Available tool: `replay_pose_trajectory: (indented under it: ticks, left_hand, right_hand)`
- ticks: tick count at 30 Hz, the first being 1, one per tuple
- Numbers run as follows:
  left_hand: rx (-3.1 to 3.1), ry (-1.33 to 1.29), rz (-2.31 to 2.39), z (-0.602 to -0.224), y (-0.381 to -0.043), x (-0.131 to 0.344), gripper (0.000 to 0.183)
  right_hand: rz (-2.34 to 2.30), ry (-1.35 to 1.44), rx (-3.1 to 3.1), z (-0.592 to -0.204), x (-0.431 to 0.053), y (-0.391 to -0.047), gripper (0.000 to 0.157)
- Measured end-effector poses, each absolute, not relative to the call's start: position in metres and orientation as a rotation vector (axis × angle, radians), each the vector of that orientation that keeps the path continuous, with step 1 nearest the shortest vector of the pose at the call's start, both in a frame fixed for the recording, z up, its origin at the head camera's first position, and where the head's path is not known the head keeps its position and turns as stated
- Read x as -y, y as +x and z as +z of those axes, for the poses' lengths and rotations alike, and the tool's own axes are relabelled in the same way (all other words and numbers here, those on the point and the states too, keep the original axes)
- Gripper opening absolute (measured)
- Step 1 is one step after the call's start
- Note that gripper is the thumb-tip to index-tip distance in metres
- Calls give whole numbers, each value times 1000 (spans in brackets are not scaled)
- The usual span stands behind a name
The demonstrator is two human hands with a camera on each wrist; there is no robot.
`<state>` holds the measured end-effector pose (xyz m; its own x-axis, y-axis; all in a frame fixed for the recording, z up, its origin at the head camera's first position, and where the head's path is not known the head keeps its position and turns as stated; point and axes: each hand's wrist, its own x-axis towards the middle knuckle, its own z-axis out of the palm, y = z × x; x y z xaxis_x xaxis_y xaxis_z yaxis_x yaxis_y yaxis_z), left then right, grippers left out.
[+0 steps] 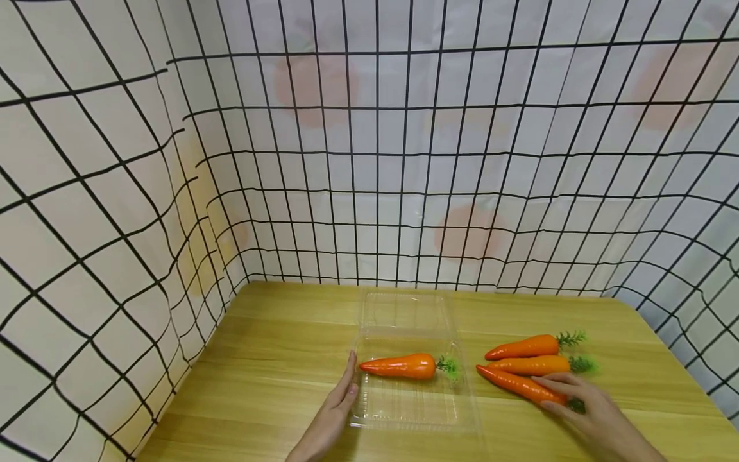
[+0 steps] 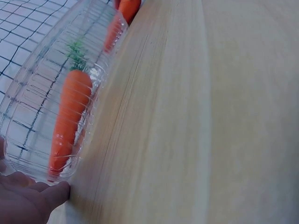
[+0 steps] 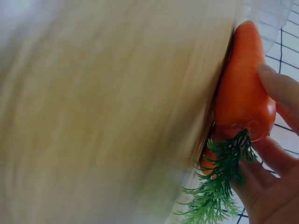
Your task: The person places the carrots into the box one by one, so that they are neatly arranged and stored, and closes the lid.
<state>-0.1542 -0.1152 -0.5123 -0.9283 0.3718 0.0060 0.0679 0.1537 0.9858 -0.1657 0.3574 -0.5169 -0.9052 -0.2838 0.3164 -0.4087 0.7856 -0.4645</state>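
A clear plastic clamshell box (image 1: 404, 407) lies with its lid (image 1: 404, 311) folded back on the far side. One orange toy carrot (image 1: 401, 366) rests across its base, green top to the right. At the box's left side my left hand (image 1: 329, 414) touches the wall with fairly straight fingers; in the left wrist view its thumb (image 2: 58, 193) is at the box's end. To the right, my right hand (image 1: 586, 407) grips the nearest loose carrot (image 1: 514, 383) near its thick end, thumb on one side and fingers on the other. Its leafy top (image 3: 215, 186) hangs free below.
Two more carrots, a far one (image 1: 528, 347) and a middle one (image 1: 534, 366), lie beside the held one, tips toward the box. All sits on a wood-grain table (image 1: 271, 346). Black wire grid panels (image 1: 381, 154) backed with pale sheeting rise at the back and sides.
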Motion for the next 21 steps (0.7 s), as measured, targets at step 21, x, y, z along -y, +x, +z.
replay_pose_trajectory:
  ticks: [21]
  left_hand:
    - [-2188,431,1857,-512,-154,115,63]
  right_hand:
    - [813,377,2832,-507,-361,-155,36]
